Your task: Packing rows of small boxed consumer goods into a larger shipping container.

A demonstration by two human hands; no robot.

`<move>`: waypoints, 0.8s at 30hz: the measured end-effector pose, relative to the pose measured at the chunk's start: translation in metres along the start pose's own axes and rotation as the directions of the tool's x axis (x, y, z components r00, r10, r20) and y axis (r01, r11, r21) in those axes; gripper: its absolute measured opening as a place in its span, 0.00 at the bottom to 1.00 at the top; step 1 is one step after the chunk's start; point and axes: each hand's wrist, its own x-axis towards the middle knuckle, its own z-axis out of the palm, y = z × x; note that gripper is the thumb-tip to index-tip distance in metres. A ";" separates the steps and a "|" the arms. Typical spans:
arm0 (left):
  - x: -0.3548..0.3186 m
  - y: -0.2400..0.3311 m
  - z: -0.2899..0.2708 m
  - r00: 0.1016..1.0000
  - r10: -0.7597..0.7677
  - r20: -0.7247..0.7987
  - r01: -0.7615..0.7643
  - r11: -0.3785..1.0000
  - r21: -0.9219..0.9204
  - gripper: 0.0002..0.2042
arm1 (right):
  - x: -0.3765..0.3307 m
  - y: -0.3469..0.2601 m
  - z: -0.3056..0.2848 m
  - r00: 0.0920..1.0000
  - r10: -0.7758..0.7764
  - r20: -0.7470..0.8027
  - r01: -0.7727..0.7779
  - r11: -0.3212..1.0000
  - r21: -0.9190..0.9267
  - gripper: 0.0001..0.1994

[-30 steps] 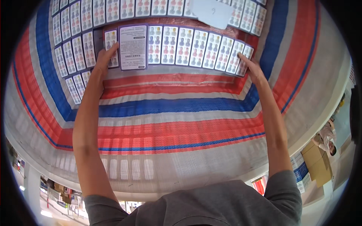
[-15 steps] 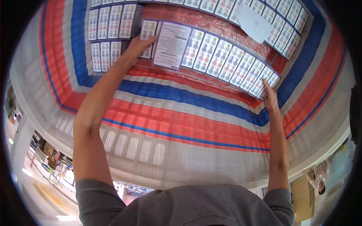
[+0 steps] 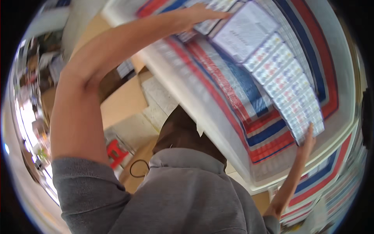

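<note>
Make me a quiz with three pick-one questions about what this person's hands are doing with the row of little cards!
1. Where is the left hand?
A. at the upper end of the row of cards
B. on the red stool
C. in a pocket

2. What colours are the stripes on the sheet under the cards?
A. green and yellow
B. red, blue and white
C. black and pink

3. How is the right hand placed?
A. closed in a fist
B. hanging down, away from the cards
C. fingers up against the row's lower end

Answers: 1 A, its fingers rest by the white paper there. 2 B, those bands show. 3 C, fingertips meet the last card.
</note>
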 end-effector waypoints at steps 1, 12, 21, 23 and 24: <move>-0.040 0.028 0.031 1.000 -0.007 0.000 0.007 1.000 -0.013 0.20 | 0.004 0.015 -0.014 0.998 -0.064 -0.023 0.065 0.997 0.044 0.24; -0.374 0.007 -0.319 0.961 0.057 -0.270 -0.248 0.606 -0.756 0.14 | -0.122 -0.463 0.308 0.767 -0.200 0.609 0.382 0.906 -0.183 0.25; -0.536 -0.262 -0.387 0.910 -0.223 -0.349 -0.173 0.561 -0.810 0.17 | -0.293 -0.391 0.547 0.555 -0.006 0.832 0.529 0.774 -0.347 0.24; -0.532 -0.295 -0.398 0.822 -0.361 -0.439 -0.171 0.579 -0.797 0.16 | -0.317 -0.365 0.586 0.580 0.039 0.814 0.527 0.744 -0.411 0.24; -0.531 -0.318 -0.397 0.829 -0.353 -0.434 -0.192 0.549 -0.814 0.16 | -0.320 -0.355 0.601 0.577 0.042 0.816 0.549 0.720 -0.425 0.24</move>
